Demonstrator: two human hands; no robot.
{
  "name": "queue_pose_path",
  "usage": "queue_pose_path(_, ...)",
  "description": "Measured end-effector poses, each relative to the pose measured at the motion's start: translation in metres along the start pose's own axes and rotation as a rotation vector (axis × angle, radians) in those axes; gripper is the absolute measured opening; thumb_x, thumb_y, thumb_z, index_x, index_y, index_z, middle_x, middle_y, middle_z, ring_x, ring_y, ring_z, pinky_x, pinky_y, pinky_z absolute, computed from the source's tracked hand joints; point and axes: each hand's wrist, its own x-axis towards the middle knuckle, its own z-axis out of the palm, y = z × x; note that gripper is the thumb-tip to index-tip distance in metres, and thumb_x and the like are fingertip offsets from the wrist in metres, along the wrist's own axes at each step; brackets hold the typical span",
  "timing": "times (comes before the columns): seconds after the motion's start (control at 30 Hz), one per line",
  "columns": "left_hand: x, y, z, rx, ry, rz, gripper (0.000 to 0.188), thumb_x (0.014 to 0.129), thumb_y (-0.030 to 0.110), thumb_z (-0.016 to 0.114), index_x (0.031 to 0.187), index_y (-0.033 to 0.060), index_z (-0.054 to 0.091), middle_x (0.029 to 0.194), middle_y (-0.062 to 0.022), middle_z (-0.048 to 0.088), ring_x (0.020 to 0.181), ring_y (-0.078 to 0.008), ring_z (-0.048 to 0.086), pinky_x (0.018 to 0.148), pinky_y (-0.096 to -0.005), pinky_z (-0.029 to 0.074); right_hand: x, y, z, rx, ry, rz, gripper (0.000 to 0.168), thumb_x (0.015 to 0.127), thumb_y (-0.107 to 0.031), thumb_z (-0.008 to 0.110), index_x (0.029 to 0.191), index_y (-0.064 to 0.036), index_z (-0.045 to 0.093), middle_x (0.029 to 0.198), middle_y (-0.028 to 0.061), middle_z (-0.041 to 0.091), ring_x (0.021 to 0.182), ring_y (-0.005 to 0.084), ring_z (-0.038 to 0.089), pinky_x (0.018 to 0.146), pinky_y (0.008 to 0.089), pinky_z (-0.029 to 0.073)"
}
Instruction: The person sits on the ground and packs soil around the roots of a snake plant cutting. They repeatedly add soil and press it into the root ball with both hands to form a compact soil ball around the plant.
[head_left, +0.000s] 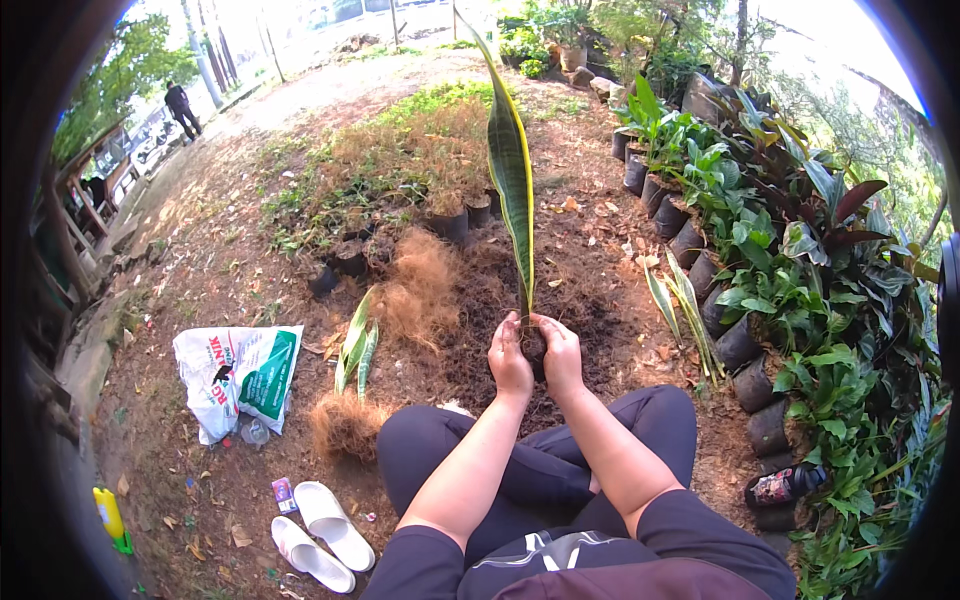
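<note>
A tall snake plant leaf (511, 172) with yellow edges stands upright in front of me. My left hand (511, 358) and my right hand (559, 351) cup its base from both sides, fingertips close together at the stem. Between the palms shows a dark ball of soil or fibre (534, 349); the hands hide much of it. Loose dark soil (480, 330) mixed with fibres spreads around and beyond the hands. To the left of it lies a heap of brown coconut fibre (421, 281).
Snake plant cuttings lie left (357, 349) and right (686, 315). A white-and-green plastic sack (240, 379), white slides (334, 525) and a yellow spray bottle (111, 517) are at left. Potted plants in black polybags (739, 341) line the right. A person (181, 110) stands far off.
</note>
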Motion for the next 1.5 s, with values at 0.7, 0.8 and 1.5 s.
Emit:
queue_pose_path(0.7,-0.031,0.001,0.02,0.158,-0.207,0.115,0.044,0.094,0.031,0.053,0.124,0.0006,0.044,0.119,-0.0088,0.049,0.11,-0.0191,0.048,0.097,-0.031,0.036,-0.023,-0.01,-0.025,0.077,0.19,-0.088,0.024,0.093,-0.01,0.044,0.099,0.002,0.063,0.091,0.0043,0.063,0.079,0.0094,0.056,0.072,0.0232,0.045)
queue_pose_path(0.8,-0.024,0.006,0.015,0.306,-0.206,0.241,0.045,0.091,0.031,0.058,0.121,-0.0006,0.047,0.117,-0.0114,0.052,0.112,-0.0207,0.048,0.098,-0.0328,0.036,-0.026,-0.009,-0.022,0.128,0.176,-0.032,0.026,0.094,-0.014,0.043,0.1,0.003,0.062,0.097,0.0056,0.062,0.087,0.0119,0.056,0.08,0.0243,0.044)
queue_pose_path(1.5,0.017,0.018,0.017,0.275,-0.156,-0.052,0.066,0.073,0.014,0.078,0.123,0.0013,0.036,0.106,-0.01,0.058,0.092,-0.016,0.059,0.082,-0.029,0.051,0.024,0.001,-0.038,0.315,-0.215,0.035,0.065,0.094,-0.052,0.041,0.138,-0.004,0.029,0.128,0.0198,0.047,0.122,0.0276,0.044,0.104,0.0412,0.032)
